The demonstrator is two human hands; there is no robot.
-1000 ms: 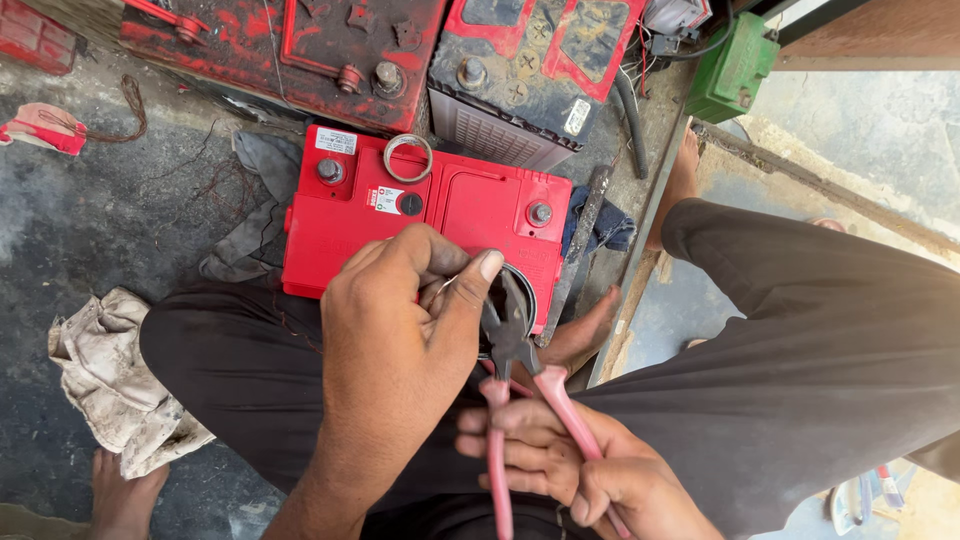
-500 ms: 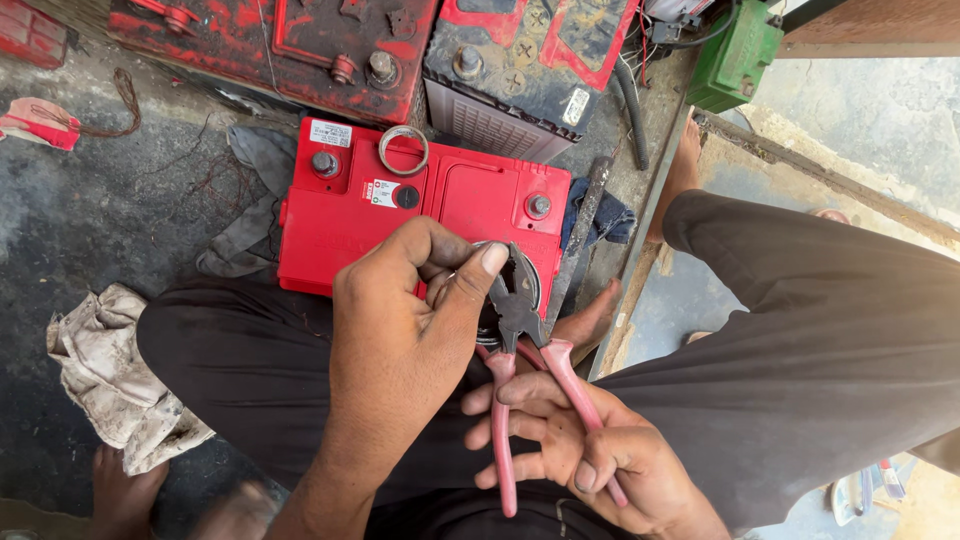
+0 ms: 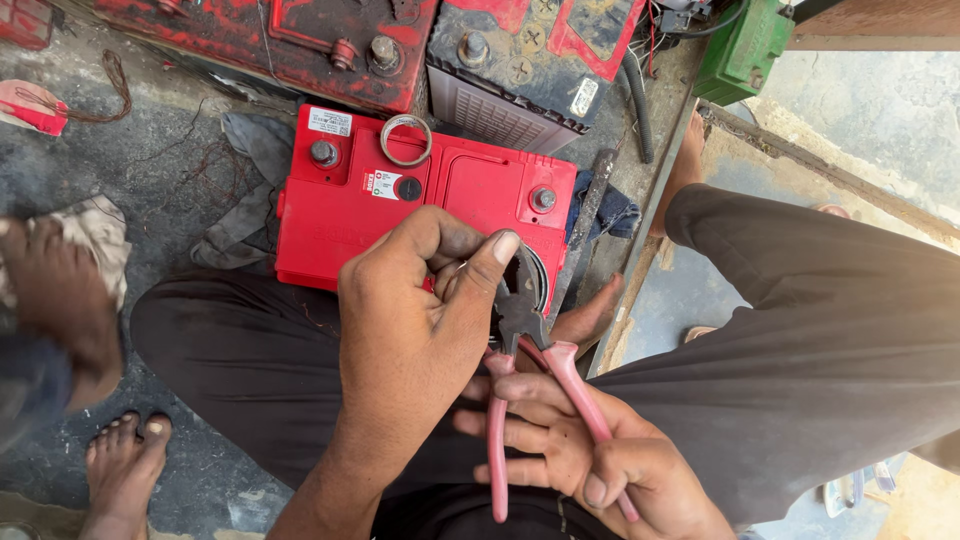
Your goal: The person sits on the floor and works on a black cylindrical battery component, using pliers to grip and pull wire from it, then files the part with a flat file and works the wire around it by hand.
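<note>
While we sit cross-legged on a stained concrete floor, our right hand [image 3: 590, 465] is closed around the pink handles of a pair of pliers [image 3: 525, 385], the dark head pointing up and away from us. Our left hand [image 3: 420, 315] is curled over the pliers' head, thumb and forefinger pinched together on a small metal piece [image 3: 452, 276]; what it is we cannot tell, since the fingers hide most of it. Both hands work just above the near edge of a red car battery [image 3: 400, 215], which lies flat between our knees with its two terminals showing. A metal ring [image 3: 405, 140] rests on the battery's top, near the far edge. Beyond it stand two more worn batteries [image 3: 520, 55] and a green box [image 3: 745, 45]. A grey rag [image 3: 240, 200] lies at the battery's left, and another person's bare foot [image 3: 125, 465] stands at lower left.
</note>
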